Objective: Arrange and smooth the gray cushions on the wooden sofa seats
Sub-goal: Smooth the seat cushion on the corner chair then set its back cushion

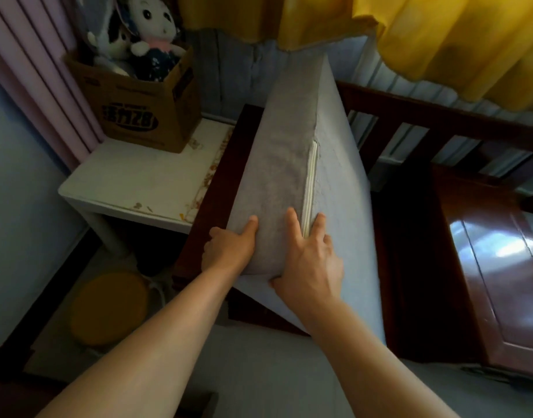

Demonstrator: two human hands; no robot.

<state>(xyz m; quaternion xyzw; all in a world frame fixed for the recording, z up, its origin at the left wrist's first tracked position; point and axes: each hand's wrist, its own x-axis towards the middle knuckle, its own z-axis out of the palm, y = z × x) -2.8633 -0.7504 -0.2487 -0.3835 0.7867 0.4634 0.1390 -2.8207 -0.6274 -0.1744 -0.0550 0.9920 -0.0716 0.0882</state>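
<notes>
A thick gray cushion (292, 152) with a pale zipper along one edge stands tilted on its side over the left end of the dark wooden sofa (416, 116). My left hand (229, 248) grips its near lower corner, thumb on the side face and fingers curled underneath. My right hand (310, 260) holds the same near end, fingers spread straight up across the zipper edge and thumb hooked under the corner. The sofa's bare glossy wooden seat (500, 267) shows to the right.
A white side table (132, 182) stands left of the sofa, carrying a cardboard box (144, 107) of plush dolls. A round yellow stool (108, 306) sits on the floor below. Yellow curtains (455, 40) hang behind the slatted sofa back.
</notes>
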